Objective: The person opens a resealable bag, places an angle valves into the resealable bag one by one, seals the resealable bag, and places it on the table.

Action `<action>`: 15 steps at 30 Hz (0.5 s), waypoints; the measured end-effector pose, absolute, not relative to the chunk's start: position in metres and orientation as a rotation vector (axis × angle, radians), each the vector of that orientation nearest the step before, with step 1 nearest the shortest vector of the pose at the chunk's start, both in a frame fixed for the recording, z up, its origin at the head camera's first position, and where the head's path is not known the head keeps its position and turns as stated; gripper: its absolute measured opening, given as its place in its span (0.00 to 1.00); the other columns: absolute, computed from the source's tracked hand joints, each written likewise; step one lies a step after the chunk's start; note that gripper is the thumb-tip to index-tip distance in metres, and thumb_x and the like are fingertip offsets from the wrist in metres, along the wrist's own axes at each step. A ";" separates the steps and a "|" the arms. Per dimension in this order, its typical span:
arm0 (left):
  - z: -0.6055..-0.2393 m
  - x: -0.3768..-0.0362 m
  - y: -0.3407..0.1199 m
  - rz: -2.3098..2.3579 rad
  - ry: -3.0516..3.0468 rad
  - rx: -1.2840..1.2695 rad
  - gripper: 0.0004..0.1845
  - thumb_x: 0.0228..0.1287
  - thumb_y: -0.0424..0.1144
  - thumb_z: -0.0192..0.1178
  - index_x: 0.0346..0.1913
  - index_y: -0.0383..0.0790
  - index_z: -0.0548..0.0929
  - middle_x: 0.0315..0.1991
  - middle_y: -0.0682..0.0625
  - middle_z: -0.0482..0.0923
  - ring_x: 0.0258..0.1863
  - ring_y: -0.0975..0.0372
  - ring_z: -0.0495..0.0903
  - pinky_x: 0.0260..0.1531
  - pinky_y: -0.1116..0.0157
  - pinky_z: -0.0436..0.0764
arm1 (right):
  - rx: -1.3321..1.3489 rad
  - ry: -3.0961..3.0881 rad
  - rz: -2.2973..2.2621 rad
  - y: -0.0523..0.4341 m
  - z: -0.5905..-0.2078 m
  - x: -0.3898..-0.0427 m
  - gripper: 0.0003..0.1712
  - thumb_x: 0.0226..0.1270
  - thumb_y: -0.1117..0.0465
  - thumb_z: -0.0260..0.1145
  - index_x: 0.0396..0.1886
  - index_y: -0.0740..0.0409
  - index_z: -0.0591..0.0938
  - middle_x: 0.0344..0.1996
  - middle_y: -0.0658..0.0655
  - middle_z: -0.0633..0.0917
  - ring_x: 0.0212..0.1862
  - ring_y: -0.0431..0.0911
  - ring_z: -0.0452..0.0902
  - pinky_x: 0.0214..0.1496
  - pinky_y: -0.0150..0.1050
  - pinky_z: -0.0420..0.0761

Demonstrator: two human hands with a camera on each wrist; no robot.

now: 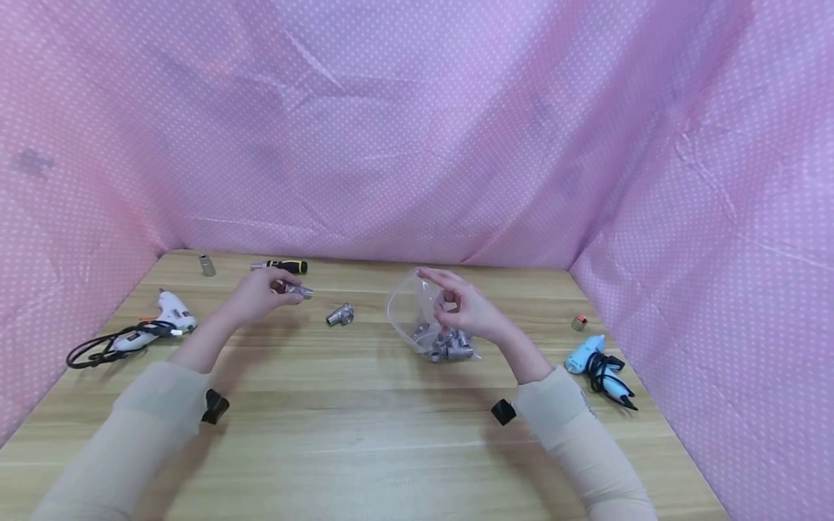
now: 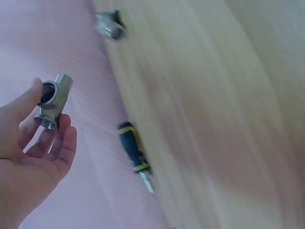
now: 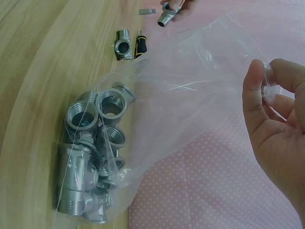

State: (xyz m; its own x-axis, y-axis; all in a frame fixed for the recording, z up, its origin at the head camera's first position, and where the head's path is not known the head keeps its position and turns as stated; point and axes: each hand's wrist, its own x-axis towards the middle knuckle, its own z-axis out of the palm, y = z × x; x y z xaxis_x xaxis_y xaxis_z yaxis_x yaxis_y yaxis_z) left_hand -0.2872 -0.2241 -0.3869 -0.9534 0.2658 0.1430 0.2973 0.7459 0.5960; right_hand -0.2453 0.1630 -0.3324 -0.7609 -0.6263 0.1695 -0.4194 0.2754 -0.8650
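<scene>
At lower left, a cream left sleeve (image 1: 104, 456) is ending in a broad, paler cuff (image 1: 163, 394); at lower right, a cream right sleeve (image 1: 599, 459) is ending likewise; a small black block (image 1: 215, 407) is jutting beside the left cuff.

Right grip (image 3: 280, 133) cut off, wrist view

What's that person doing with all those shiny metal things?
The person's left hand holds a metal pipe fitting up off the table. Their right hand pinches the plastic of a clear bag, with more fittings inside it. Another fitting lies on the table between the two hands. A black and yellow screwdriver lies near the back edge.
</scene>
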 end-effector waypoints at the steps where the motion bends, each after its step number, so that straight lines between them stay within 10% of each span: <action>1: -0.383 -0.285 -0.221 -0.992 -2.882 -0.475 0.21 0.58 0.45 0.66 0.50 0.35 0.81 0.40 0.42 0.80 0.39 0.53 0.76 0.33 0.64 0.75 | -0.973 2.337 -1.481 0.162 -0.329 -0.243 0.44 0.54 0.83 0.56 0.72 0.63 0.57 0.68 0.62 0.60 0.29 0.44 0.73 0.32 0.54 0.84; 8: -0.359 -0.263 -0.196 -0.995 -2.841 -0.456 0.22 0.56 0.47 0.68 0.50 0.38 0.81 0.39 0.44 0.80 0.39 0.54 0.78 0.36 0.60 0.77 | -0.964 2.333 -1.473 0.161 -0.329 -0.243 0.44 0.54 0.82 0.57 0.72 0.63 0.57 0.68 0.62 0.60 0.29 0.43 0.73 0.30 0.43 0.85; 15: -0.339 -0.246 -0.166 -1.188 -2.695 -0.421 0.24 0.49 0.45 0.72 0.47 0.35 0.79 0.38 0.44 0.83 0.38 0.55 0.81 0.40 0.58 0.81 | -0.981 2.336 -1.469 0.160 -0.328 -0.244 0.44 0.54 0.82 0.57 0.72 0.63 0.57 0.69 0.61 0.59 0.30 0.43 0.73 0.32 0.56 0.83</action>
State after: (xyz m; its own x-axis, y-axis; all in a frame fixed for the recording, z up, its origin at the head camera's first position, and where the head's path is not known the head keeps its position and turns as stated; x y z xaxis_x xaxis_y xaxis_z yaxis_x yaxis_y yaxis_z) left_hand -0.2460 -0.1662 -0.3390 -0.9464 0.1886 0.2623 0.3208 0.6437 0.6948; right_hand -0.2440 0.1599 -0.3281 -0.7558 -0.6339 0.1638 -0.4223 0.2808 -0.8619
